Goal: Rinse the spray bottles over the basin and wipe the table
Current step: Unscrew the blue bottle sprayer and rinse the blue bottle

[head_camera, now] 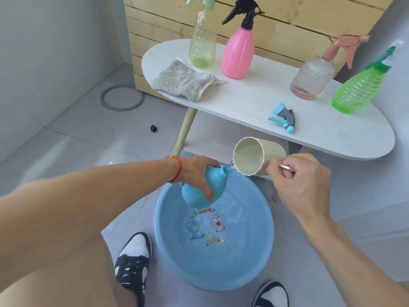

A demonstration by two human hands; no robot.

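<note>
Bottle (204,187) over basin (168,247), cup (257,156) right, table (254,100) behind.

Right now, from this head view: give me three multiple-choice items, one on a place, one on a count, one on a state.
1. The grey cloth lies: A) on the table's left end B) in the basin C) on the floor
2. Bottles standing on the table: A) two B) four C) six
3. The blue bottle in the left hand is: A) capped B) open-necked, over the basin C) on the table
Key: 1 A, beside the yellow-green bottle. 2 B, yellow-green, pink, clear pink, green. 3 B, its spray head lies on the table.
</note>
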